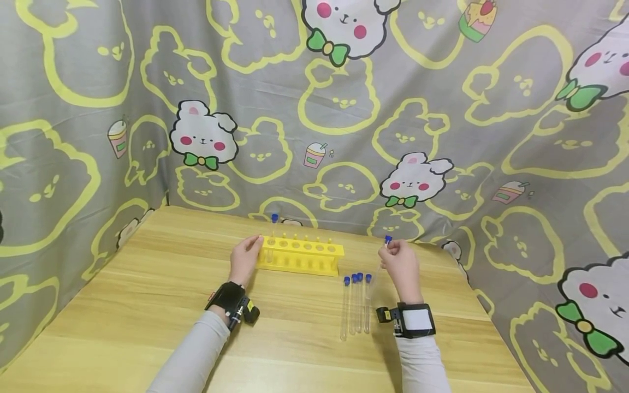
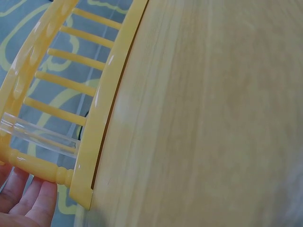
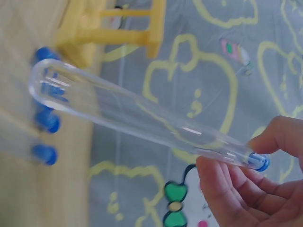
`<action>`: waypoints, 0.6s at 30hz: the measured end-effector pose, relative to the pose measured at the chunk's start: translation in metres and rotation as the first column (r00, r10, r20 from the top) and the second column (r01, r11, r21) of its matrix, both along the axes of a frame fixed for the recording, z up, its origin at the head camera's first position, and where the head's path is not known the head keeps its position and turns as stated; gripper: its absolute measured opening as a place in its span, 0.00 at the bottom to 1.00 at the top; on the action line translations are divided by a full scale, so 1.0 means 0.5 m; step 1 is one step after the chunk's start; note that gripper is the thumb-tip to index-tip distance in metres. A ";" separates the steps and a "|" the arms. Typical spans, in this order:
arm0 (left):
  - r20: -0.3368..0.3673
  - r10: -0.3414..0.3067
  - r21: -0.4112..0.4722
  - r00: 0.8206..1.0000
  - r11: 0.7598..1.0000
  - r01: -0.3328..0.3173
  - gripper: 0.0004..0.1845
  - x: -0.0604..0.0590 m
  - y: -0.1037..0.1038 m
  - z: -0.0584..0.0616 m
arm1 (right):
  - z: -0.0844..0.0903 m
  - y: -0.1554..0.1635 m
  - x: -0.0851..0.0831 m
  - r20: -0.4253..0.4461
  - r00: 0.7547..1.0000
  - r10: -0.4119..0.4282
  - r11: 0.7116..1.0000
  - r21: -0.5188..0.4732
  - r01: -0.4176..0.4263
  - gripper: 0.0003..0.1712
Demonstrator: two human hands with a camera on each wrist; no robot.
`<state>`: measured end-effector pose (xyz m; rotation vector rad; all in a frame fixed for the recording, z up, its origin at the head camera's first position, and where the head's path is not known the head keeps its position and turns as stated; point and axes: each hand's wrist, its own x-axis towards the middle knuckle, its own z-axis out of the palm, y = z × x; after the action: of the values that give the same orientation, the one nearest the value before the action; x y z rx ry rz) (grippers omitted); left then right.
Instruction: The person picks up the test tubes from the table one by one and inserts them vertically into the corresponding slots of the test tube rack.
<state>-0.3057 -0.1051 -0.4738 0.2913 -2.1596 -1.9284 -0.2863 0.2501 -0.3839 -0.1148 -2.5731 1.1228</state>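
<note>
Left hand [image 1: 244, 260]: we've got it resting against the left end of the yellow rack [image 1: 301, 255], fingers laid fairly straight along it rather than wrapped round anything. The left wrist view only shows a few fingertips [image 2: 28, 201] touching the rack's [image 2: 102, 111] end post, so no real clamping that we can see.

Rack: sits on the wooden table [image 1: 147, 305] near the back, close to the bunny-print curtain [image 1: 344, 109]. One racked tube [image 1: 273, 232] with a blue cap stands in the leftmost hole; the other holes look unfilled to us.

Loose tubes [image 1: 356, 305]: four clear ones with blue caps lying side by side on the table, caps pointing away from us, between the rack and the right hand.

Right hand [image 1: 403, 267]: raised a bit above the table, just right of the loose tubes. The grip is pinched on the held tube [image 3: 137, 116] right at its blue cap end [image 3: 259, 161], thumb and fingers closed round it. From the right wrist view the tube tilts away from the hand, rounded end toward the rack [image 3: 113, 28].
</note>
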 end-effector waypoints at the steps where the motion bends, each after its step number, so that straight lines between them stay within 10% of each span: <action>1: 0.000 0.000 -0.002 1.000 1.000 0.000 0.26 0.000 0.000 0.000 | 0.008 -0.007 0.002 -0.007 1.000 0.010 1.000 -0.008 -0.010 0.16; 18: -0.012 0.015 -0.007 1.000 1.000 -0.015 0.25 -0.001 0.000 -0.003 | 0.101 -0.168 -0.010 -0.305 0.942 0.138 0.990 0.033 -0.134 0.12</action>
<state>-0.3064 -0.1050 -0.4753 0.2923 -2.1498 -1.9097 -0.2915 0.1661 -0.3335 0.2272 -2.3362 1.0772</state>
